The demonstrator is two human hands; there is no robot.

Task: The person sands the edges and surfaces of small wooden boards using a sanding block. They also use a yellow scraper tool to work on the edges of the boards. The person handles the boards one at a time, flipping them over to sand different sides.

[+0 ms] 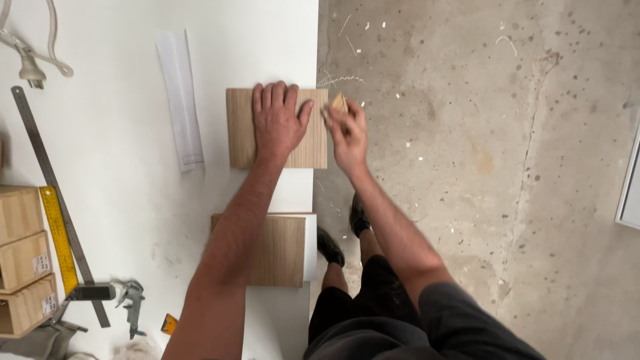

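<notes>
My left hand (277, 120) lies flat, fingers together, pressing down on a light oak-veneer wood panel (241, 133) at the right edge of a white worktable (120, 153). My right hand (347, 130) is beyond the table edge, pinching a small tan block (339, 102) against the panel's right edge. A second, similar wood panel (283, 250) lies nearer me, partly under my left forearm.
A strip of white paper (180, 100) lies left of the panel. A long steel ruler (47, 173), yellow tape (59, 233), a white cord with plug (30, 63), small wooden boxes (23, 260) and metal tools (130, 300) sit at left. Concrete floor (500, 167) at right; my shoes (330, 247) below.
</notes>
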